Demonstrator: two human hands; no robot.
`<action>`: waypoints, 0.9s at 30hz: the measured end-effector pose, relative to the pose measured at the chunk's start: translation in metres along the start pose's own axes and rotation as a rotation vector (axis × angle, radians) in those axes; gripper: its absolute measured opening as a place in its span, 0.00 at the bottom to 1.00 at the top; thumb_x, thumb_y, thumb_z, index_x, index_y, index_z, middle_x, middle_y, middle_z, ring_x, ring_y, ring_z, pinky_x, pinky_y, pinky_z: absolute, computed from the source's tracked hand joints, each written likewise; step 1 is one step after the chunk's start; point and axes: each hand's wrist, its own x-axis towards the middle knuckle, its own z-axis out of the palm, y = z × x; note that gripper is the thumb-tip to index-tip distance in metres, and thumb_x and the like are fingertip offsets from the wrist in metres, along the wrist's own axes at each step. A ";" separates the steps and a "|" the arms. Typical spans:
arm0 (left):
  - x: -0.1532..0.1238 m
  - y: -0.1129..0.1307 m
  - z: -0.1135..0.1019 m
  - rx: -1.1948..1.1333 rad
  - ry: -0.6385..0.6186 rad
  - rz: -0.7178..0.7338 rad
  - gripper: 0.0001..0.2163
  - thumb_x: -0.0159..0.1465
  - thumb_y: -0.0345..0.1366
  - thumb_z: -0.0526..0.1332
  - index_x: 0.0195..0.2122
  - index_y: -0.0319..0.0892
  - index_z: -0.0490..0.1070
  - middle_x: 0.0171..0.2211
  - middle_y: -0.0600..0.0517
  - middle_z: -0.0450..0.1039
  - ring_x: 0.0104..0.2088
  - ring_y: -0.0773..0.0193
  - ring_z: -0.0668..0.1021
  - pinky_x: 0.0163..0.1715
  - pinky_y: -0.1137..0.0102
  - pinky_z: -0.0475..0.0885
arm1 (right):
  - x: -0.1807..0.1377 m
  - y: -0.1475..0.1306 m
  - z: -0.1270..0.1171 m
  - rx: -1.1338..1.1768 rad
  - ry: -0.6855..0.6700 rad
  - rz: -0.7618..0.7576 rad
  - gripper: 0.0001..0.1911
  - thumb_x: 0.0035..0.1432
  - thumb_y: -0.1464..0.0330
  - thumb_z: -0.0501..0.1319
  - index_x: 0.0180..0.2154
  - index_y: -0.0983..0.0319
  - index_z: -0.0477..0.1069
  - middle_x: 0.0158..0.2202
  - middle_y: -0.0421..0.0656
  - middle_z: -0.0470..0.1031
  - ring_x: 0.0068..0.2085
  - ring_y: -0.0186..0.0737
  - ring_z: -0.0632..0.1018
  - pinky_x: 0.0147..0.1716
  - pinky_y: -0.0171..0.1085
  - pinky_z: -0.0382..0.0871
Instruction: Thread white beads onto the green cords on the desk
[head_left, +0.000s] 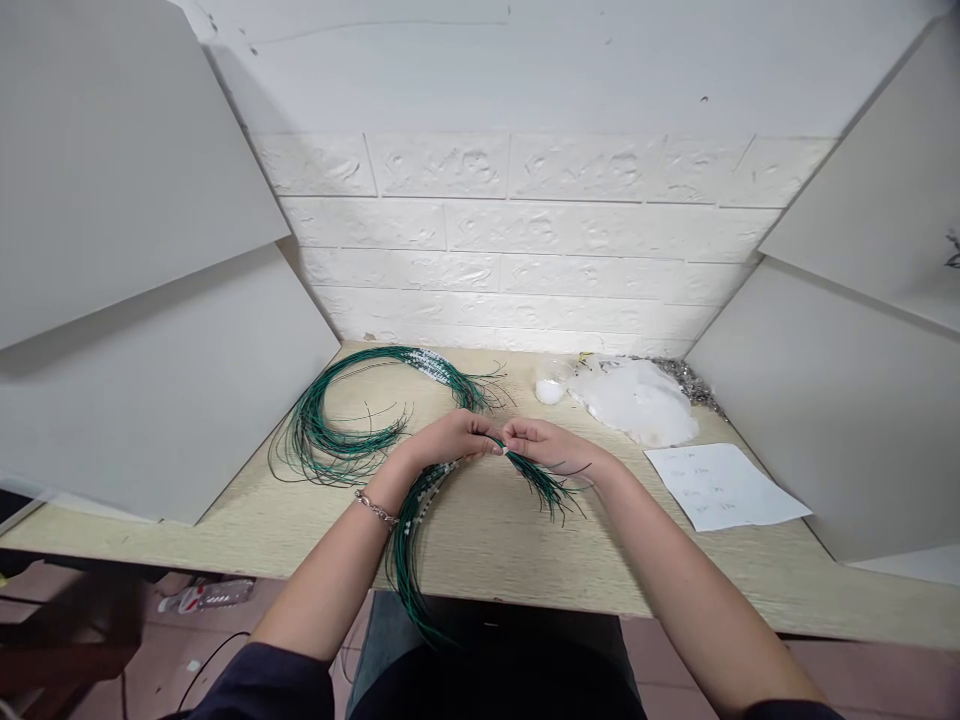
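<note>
Fingertips meet over the middle of the pale wooden desk (525,560), where the person's left hand (450,438) and right hand (544,445) touch thumb to thumb. Both are pinched tight on a bundle of thin green wires (409,545). The bundle runs under the left wrist and droops over the near edge of the desk towards the lap, while its loose ends fan out just below the right hand. Small white beads dot it near the left wrist, which wears a silver chain bracelet (375,508). A second loose coil of green wires (334,435) lies on the desk to the left, near the hands but apart from them. To the right sit a crumpled white plastic bag (637,400), a small white cup (550,390) beside it, and a white paper sheet (724,485) nearer the edge. Behind stands a white brick-pattern wall (525,230).
</note>
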 end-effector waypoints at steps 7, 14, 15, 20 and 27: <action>-0.001 0.002 -0.004 -0.036 0.017 0.001 0.15 0.52 0.44 0.57 0.33 0.38 0.73 0.19 0.56 0.60 0.21 0.72 0.63 0.21 0.76 0.57 | -0.001 0.000 -0.001 0.033 -0.034 -0.026 0.16 0.55 0.55 0.51 0.30 0.63 0.59 0.25 0.37 0.56 0.28 0.30 0.61 0.27 0.30 0.55; -0.003 0.005 -0.003 -0.045 0.025 0.006 0.16 0.52 0.45 0.57 0.31 0.36 0.72 0.18 0.56 0.60 0.20 0.72 0.63 0.20 0.76 0.56 | -0.002 -0.003 0.001 0.176 0.008 0.022 0.17 0.52 0.55 0.54 0.29 0.63 0.59 0.25 0.36 0.56 0.27 0.29 0.64 0.27 0.31 0.60; -0.003 0.007 -0.003 -0.039 0.040 0.010 0.16 0.53 0.45 0.56 0.31 0.36 0.72 0.18 0.56 0.60 0.20 0.72 0.63 0.20 0.76 0.56 | -0.002 -0.003 0.001 0.234 0.039 0.036 0.17 0.51 0.55 0.56 0.29 0.63 0.59 0.25 0.36 0.58 0.26 0.28 0.65 0.27 0.31 0.60; -0.004 0.011 0.000 0.122 0.161 0.003 0.17 0.55 0.46 0.53 0.28 0.36 0.71 0.15 0.57 0.58 0.18 0.72 0.61 0.18 0.76 0.54 | -0.001 -0.006 0.004 0.490 0.139 0.186 0.19 0.46 0.56 0.61 0.32 0.65 0.63 0.28 0.41 0.68 0.25 0.30 0.71 0.27 0.33 0.65; -0.004 0.011 0.001 0.215 0.274 0.010 0.15 0.55 0.45 0.55 0.24 0.36 0.70 0.17 0.55 0.63 0.18 0.72 0.64 0.19 0.77 0.56 | 0.001 -0.007 0.007 0.761 0.247 0.384 0.13 0.41 0.64 0.65 0.28 0.67 0.68 0.21 0.38 0.66 0.19 0.26 0.66 0.18 0.29 0.61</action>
